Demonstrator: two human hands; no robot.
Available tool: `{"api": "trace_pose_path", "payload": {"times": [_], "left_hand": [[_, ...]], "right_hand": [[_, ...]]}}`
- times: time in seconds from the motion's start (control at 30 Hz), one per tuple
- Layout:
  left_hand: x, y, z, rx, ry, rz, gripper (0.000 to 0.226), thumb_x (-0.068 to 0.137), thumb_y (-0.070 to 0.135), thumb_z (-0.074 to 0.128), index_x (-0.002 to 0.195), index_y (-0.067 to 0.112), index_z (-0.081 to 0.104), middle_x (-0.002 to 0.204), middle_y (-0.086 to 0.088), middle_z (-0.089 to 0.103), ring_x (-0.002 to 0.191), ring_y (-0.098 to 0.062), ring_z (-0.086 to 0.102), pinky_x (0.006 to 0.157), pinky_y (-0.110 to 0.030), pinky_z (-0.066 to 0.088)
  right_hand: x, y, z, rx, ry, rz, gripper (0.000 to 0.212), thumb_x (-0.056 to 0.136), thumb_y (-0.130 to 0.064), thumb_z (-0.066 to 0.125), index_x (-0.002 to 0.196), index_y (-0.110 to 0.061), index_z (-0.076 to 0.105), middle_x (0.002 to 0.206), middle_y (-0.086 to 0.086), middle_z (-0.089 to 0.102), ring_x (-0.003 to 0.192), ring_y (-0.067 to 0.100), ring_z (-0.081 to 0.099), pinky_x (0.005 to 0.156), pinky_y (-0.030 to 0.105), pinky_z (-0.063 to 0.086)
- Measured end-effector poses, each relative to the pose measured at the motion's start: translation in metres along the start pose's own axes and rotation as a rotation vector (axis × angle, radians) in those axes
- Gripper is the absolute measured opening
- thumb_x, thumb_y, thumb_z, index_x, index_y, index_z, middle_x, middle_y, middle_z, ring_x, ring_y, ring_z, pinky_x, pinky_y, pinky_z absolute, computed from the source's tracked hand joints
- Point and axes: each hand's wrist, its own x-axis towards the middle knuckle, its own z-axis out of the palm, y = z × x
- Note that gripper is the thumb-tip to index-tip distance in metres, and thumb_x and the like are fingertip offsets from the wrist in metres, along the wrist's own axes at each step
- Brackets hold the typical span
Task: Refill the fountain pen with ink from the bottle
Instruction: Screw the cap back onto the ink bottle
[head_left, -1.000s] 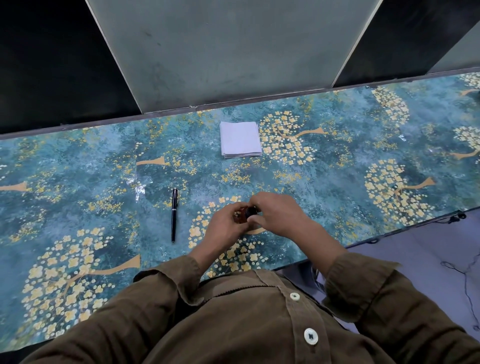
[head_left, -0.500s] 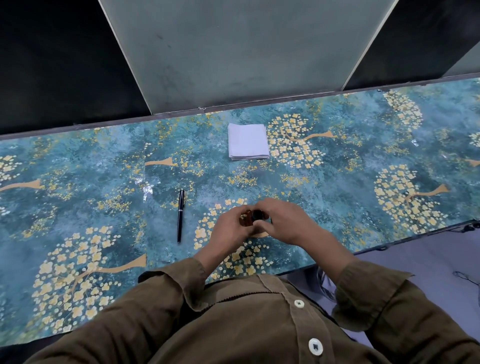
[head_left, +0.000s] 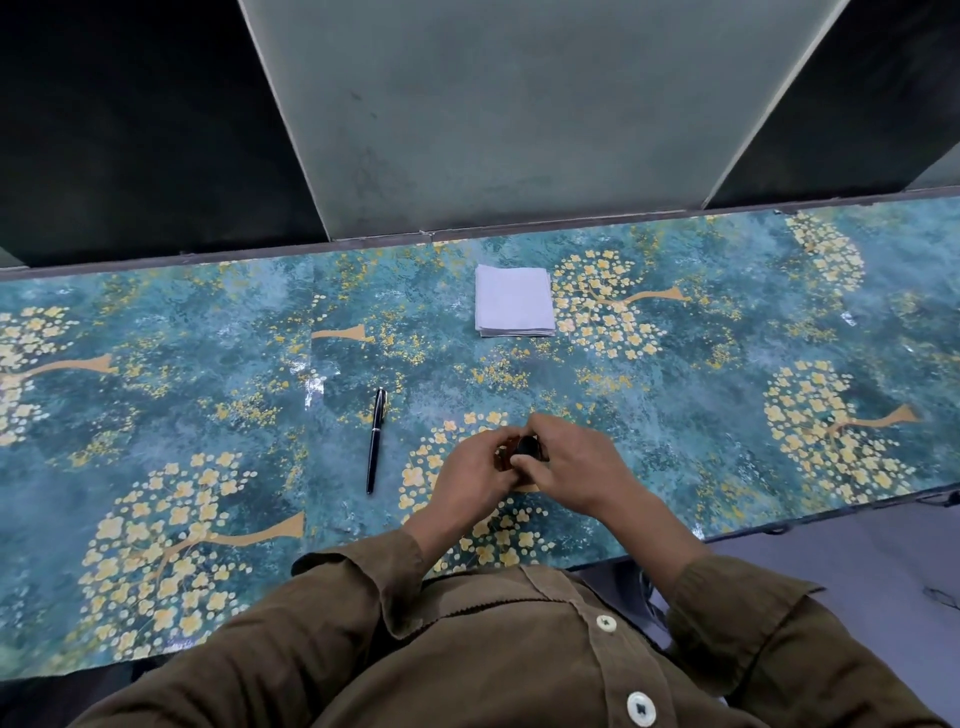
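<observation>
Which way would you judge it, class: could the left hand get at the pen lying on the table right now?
Probably yes. The pen lies bare on the table just beside the left hand, nothing between them. But that hand grips the ink bottle and must let go first.

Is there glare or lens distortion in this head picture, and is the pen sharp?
Head view: glare patches on the glossy teal floral table cover; the wide lens bows the table's far edge; the slim black fountain pen looks sharp.
</observation>
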Motion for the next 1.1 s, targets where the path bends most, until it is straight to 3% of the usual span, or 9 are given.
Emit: {"api": "trace_pose_path", "payload": {"times": [0.13, 0.3, 0.43, 0.53, 0.7, 0.87, 1.0, 1.1], "left_hand": [[-0.002, -0.011, -0.012, -0.114, 0.019, -0.095, 0.061, 0.071, 0.027, 0.084, 0.129, 0.027, 0.063, 0.107, 0.004, 0.070, 0.091, -0.017, 0.068, 0.084, -0.035, 0.058], [-0.009, -0.037, -0.054, -0.143, 0.392, -0.206, 0.031, 0.082, 0.029, 0.079, 0.110, 0.025, 0.069, 0.094, 0.008, 0.066, 0.078, -0.007, 0.060, 0.068, -0.021, 0.049], [-0.013, -0.063, -0.078, 0.064, 0.642, -0.279, 0.030, 0.087, 0.037, 0.070, 0.112, 0.021, 0.065, 0.101, 0.005, 0.061, 0.094, -0.018, 0.060, 0.080, -0.035, 0.051], [-0.009, -0.071, -0.083, 0.194, 0.582, -0.336, 0.041, 0.090, 0.044, 0.065, 0.120, 0.017, 0.059, 0.109, -0.001, 0.058, 0.102, -0.022, 0.055, 0.086, -0.040, 0.050], [0.006, -0.073, -0.081, 0.119, 0.538, -0.319, 0.016, 0.092, 0.024, 0.062, 0.101, 0.012, 0.065, 0.095, -0.005, 0.061, 0.087, -0.025, 0.059, 0.070, -0.032, 0.042], [0.030, -0.067, -0.101, 0.088, 0.572, -0.345, 0.007, 0.089, 0.015, 0.060, 0.084, 0.011, 0.062, 0.079, -0.003, 0.056, 0.073, -0.024, 0.054, 0.062, -0.029, 0.033], [0.052, -0.063, -0.117, 0.103, 0.573, -0.392, 0.011, 0.089, 0.014, 0.059, 0.087, 0.004, 0.062, 0.084, -0.011, 0.058, 0.075, -0.029, 0.054, 0.062, -0.032, 0.034], [0.064, -0.060, -0.125, 0.083, 0.573, -0.391, 0.009, 0.089, 0.011, 0.061, 0.087, 0.003, 0.063, 0.080, -0.009, 0.055, 0.074, -0.028, 0.053, 0.062, -0.032, 0.034]], "right_hand": [[0.002, 0.006, 0.000, -0.014, -0.025, -0.015, 0.028, 0.091, -0.045, 0.063, 0.107, -0.024, 0.054, 0.104, -0.002, 0.066, 0.090, 0.024, 0.064, 0.073, 0.036, 0.052], [0.006, 0.013, 0.004, -0.002, -0.067, -0.006, 0.029, 0.089, -0.043, 0.068, 0.110, -0.026, 0.060, 0.106, -0.005, 0.066, 0.093, 0.021, 0.063, 0.074, 0.033, 0.051], [0.020, 0.004, 0.000, 0.048, -0.112, -0.006, 0.022, 0.086, -0.043, 0.068, 0.104, -0.032, 0.063, 0.100, -0.009, 0.067, 0.089, 0.018, 0.063, 0.074, 0.035, 0.053], [0.038, -0.011, -0.003, 0.040, -0.107, -0.046, 0.024, 0.085, -0.045, 0.067, 0.104, -0.032, 0.064, 0.100, -0.010, 0.068, 0.089, 0.017, 0.063, 0.075, 0.037, 0.054], [0.078, -0.044, -0.008, -0.039, -0.166, -0.147, 0.017, 0.085, -0.041, 0.065, 0.097, -0.029, 0.062, 0.096, -0.008, 0.067, 0.088, 0.018, 0.063, 0.073, 0.037, 0.054], [0.117, -0.071, -0.009, -0.142, -0.201, -0.184, 0.015, 0.084, -0.034, 0.061, 0.094, -0.023, 0.060, 0.096, -0.001, 0.068, 0.089, 0.025, 0.064, 0.069, 0.035, 0.050], [0.145, -0.084, -0.014, -0.192, -0.175, -0.179, 0.017, 0.087, -0.033, 0.057, 0.095, -0.018, 0.059, 0.095, 0.003, 0.067, 0.088, 0.028, 0.063, 0.066, 0.033, 0.043], [0.164, -0.092, -0.014, -0.183, -0.138, -0.153, 0.019, 0.089, -0.032, 0.055, 0.093, -0.015, 0.060, 0.093, 0.007, 0.066, 0.085, 0.030, 0.062, 0.066, 0.035, 0.046]]}}
